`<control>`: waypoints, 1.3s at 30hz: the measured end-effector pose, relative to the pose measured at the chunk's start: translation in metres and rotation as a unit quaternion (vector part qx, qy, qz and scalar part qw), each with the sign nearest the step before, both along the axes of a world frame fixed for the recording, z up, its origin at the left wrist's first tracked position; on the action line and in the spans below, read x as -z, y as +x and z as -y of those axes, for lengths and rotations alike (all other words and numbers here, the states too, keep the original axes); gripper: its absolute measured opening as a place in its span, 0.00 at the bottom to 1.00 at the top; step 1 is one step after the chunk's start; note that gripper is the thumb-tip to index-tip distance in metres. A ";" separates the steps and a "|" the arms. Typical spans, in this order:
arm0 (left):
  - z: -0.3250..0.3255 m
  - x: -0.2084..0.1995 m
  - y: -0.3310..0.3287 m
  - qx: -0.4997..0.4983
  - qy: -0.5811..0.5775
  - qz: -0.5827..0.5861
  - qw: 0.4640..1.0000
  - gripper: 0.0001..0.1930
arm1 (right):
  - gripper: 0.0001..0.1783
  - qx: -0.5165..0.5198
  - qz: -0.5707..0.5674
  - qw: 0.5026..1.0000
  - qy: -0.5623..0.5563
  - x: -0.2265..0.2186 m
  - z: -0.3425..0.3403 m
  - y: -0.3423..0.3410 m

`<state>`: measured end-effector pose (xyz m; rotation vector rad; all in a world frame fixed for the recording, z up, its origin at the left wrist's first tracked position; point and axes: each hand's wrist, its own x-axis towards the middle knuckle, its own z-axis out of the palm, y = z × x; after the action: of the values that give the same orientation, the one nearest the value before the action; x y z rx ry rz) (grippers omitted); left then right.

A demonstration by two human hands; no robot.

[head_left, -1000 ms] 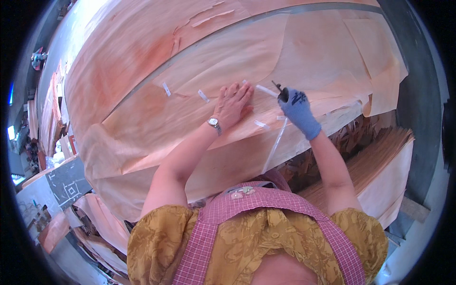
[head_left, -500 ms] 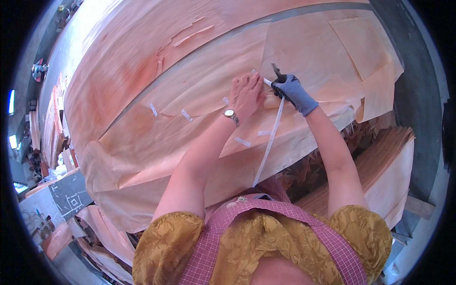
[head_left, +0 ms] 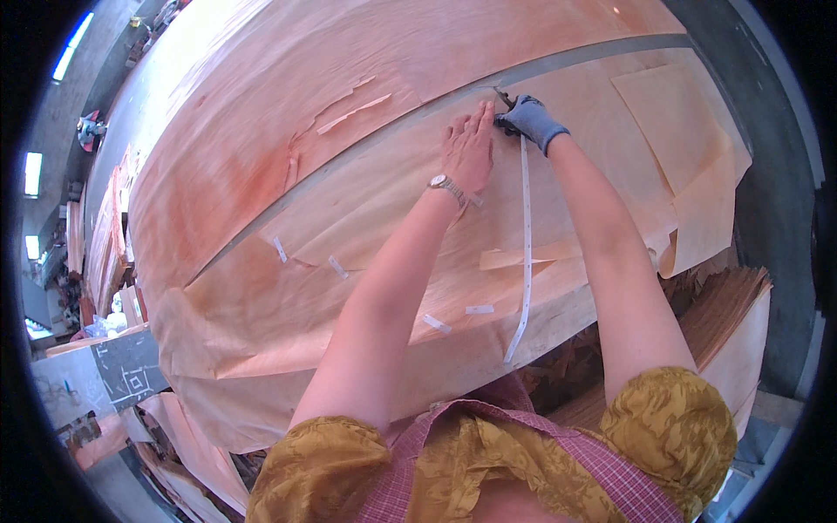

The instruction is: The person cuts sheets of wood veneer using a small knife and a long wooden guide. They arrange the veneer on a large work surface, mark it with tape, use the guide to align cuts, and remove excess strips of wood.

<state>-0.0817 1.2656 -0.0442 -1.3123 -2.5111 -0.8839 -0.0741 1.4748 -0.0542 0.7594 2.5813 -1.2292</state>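
Bare and wearing a wristwatch (head_left: 442, 181), my left hand (head_left: 471, 148) lies flat on a thin wood veneer sheet (head_left: 401, 253), fingers stretched toward the sheet's far edge. Just to its right, my right hand (head_left: 532, 120) in a blue-grey glove grips a dark hand tool (head_left: 503, 98); its exact kind is partly hidden. A long white paper tape strip (head_left: 527, 231) with dots along it trails from this hand toward me. Short tape pieces (head_left: 479, 309) are stuck on the veneer, several in all, and a narrow veneer sliver (head_left: 506, 259) lies beside the long strip.
Beyond a grey gap (head_left: 558, 59) lies another reddish veneer sheet (head_left: 218, 157) with a torn split (head_left: 353, 113). Loose veneer pieces (head_left: 649, 105) overlap at the right. A veneer stack (head_left: 719, 318) stands at the near right, and scraps (head_left: 174, 427) lie at the lower left.
Both hands have moved away from me toward the sheet's far edge. The tool and trailing tape went along, and the strip now hangs straighter. My left fingers are stretched flatter.
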 end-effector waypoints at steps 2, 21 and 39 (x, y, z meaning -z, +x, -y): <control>-0.011 0.015 -0.007 -0.005 -0.093 -0.041 0.995 0.32 | 0.27 -0.021 -0.057 0.984 0.168 0.006 0.000 0.011; 0.032 -0.010 0.023 0.027 -0.102 0.083 0.991 0.28 | 0.16 0.043 -0.037 0.995 -0.088 -0.001 0.063 0.063; 0.043 -0.014 0.050 0.050 -0.268 0.086 0.958 0.33 | 0.11 0.264 -0.202 0.872 -0.359 -0.210 0.190 0.325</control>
<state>-0.0317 1.2229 -0.0303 -1.5770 -2.9782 -0.3419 0.2510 1.2847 0.1558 1.1386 1.8980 -2.5382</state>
